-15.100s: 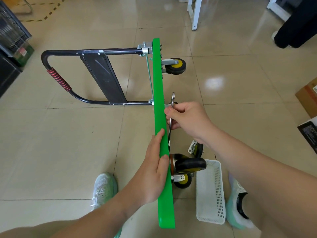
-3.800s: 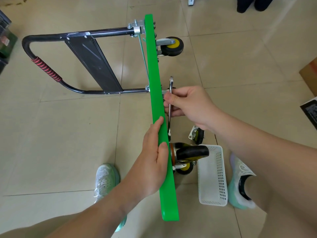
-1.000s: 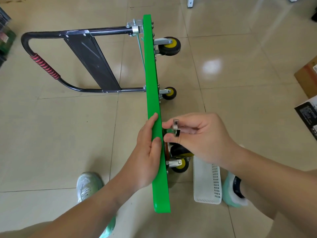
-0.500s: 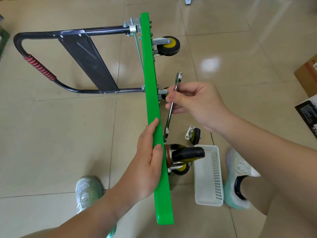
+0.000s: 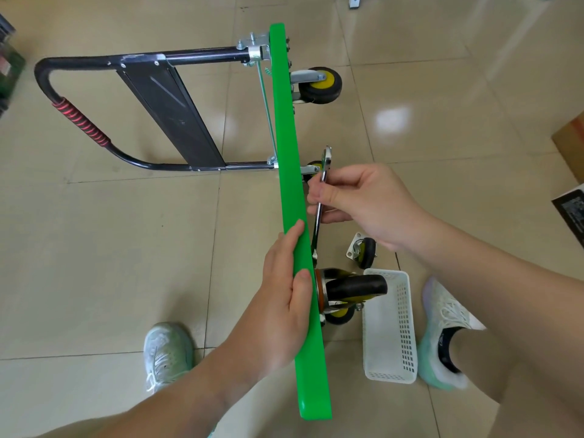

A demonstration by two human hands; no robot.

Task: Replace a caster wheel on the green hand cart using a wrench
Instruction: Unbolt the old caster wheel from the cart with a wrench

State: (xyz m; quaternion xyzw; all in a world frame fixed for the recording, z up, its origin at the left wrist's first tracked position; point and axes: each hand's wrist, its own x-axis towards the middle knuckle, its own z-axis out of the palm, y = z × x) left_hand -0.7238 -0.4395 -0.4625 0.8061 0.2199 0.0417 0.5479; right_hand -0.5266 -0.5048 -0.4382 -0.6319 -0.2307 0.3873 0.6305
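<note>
Glossy green plastic cart deck (image 5: 286,159); shiny metal wrench (image 5: 319,213); perforated white plastic basket (image 5: 390,327); polished floor tiles (image 5: 104,254).

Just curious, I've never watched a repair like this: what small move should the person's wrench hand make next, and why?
Probably swing the wrench to turn the fastener. The right hand grips the wrench, whose lower end sits by the plate of the mounted caster against the green cart deck, which the left hand steadies. The fastener itself is hidden.
</note>
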